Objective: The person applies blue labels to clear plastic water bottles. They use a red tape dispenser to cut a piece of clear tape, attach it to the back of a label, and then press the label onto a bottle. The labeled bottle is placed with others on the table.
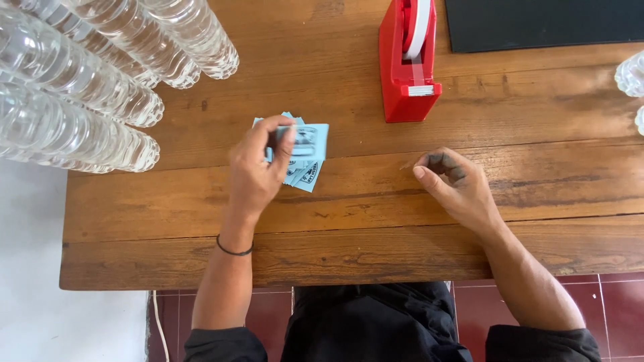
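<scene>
Labels point(303, 153): small stack of light-blue paper labels on the wooden table point(376, 255), left of centre, mid-depth. Top one is lifted, the rest lie fanned under it.
Step in hand: my read, you're peeling one label off the stack; it's up off the pile but not carried clear.
Left hand point(258, 171): your fingers are pinched on the top label, thumb on its face, other fingertips behind. Thin black band on that wrist.
Right hand point(453, 184): resting on the table right of centre, well apart from the stack. Fingers curled in, thumb tip meeting forefinger; holding nothing that I can see.
Next move, judgement: you need a single sheet only, so check nothing rides along under it. Keep the pinch near the edge so the sheet stays flat.
Tape dispenser point(407, 60): one, red, far centre, white tape end hanging at its cutter. Your right hand is the nearer one to it.
Bottles point(87, 80): clear plastic, lying stacked at far left, bases toward you. Five or six showing, stack runs out of frame. Parts of two more at the far right edge point(632, 77).
Dark mat point(543, 23): one, far right corner.
Label count: one lifted, at least three under; exact number hidden by your hand.
</scene>
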